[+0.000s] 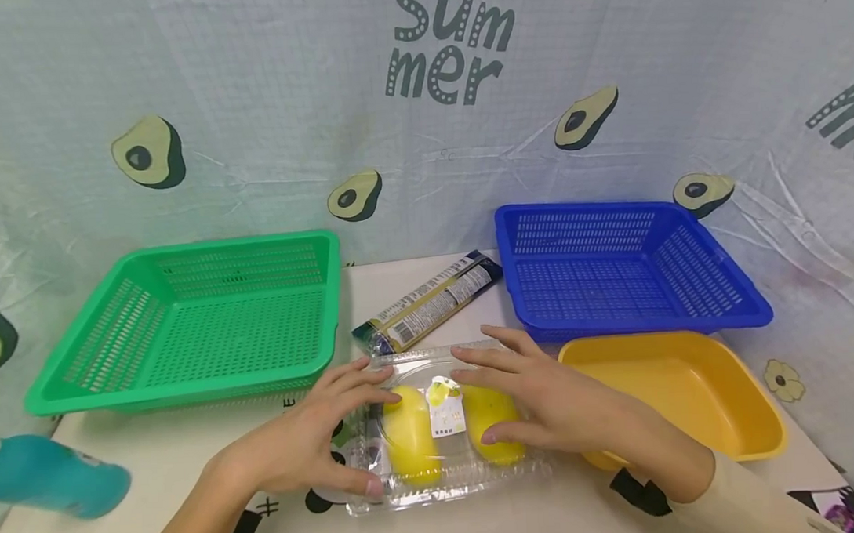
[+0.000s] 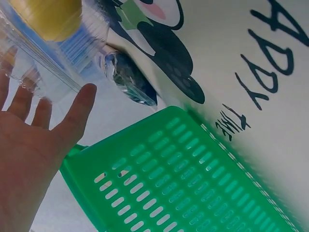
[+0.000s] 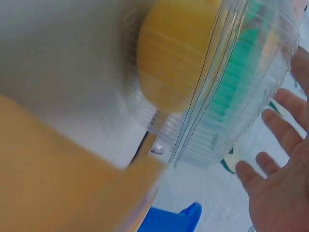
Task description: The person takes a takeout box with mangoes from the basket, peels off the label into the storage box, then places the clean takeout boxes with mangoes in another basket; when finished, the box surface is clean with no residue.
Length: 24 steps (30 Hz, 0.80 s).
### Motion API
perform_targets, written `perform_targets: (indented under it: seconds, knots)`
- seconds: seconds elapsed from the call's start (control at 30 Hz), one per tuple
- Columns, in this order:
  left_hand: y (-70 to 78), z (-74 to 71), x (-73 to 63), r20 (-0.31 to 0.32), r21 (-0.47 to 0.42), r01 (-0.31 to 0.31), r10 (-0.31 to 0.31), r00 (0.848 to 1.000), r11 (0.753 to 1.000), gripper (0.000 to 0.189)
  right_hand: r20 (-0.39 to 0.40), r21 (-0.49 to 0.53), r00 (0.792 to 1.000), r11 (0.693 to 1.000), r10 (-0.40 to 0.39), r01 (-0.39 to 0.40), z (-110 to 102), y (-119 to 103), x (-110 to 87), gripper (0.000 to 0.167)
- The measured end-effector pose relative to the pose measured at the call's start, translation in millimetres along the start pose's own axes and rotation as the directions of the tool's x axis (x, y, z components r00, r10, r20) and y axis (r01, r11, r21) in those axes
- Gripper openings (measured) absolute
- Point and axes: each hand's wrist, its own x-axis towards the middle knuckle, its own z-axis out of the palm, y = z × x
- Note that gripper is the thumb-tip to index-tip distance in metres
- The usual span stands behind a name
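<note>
A clear plastic clamshell box (image 1: 453,463) lies in the middle of the table, holding two rounded yellow fruits (image 1: 410,440) (image 1: 490,421) under a white label (image 1: 445,407). At its left side, my left hand (image 1: 313,435) spreads its fingers along the edge, thumb near the front corner. My right hand (image 1: 537,388) reaches over the right part of the lid with fingers extended. In the left wrist view, the fingers of the left hand (image 2: 38,140) lie along the box's ridged side. The right wrist view has the right hand (image 3: 285,174) with parted fingers beside the lid.
A green basket (image 1: 239,336) stands at back left, a blue basket (image 1: 583,292) at back right. Before the blue one sits a yellow tub (image 1: 649,368). A long packaged snack (image 1: 431,302) lies behind the box, and a teal bottle (image 1: 53,476) lies at far left.
</note>
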Motion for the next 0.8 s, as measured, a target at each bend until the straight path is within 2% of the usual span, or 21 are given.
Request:
perform_targets:
  seconds: [0.27, 0.57, 0.8]
  knots:
    - [-4.6, 0.1, 0.9, -0.004, -0.011, -0.018, 0.018, 1.0, 1.0, 0.08, 0.007, -0.016, 0.991, 0.991, -0.133, 0.133, 9, 0, 13.4, 0.063]
    - [-4.9, 1.5, 1.5, -0.003, -0.009, -0.032, 0.032, 0.999, 0.999, 0.08, -0.017, -0.012, 0.985, 0.985, -0.17, 0.17, 16, 1, 21.1, 0.054]
    - [-5.3, 0.7, 1.2, -0.006, -0.015, -0.018, 0.018, 1.0, 1.0, 0.081, -0.102, -0.026, 0.952, 0.958, -0.288, 0.287, 21, 8, 25.9, 0.039]
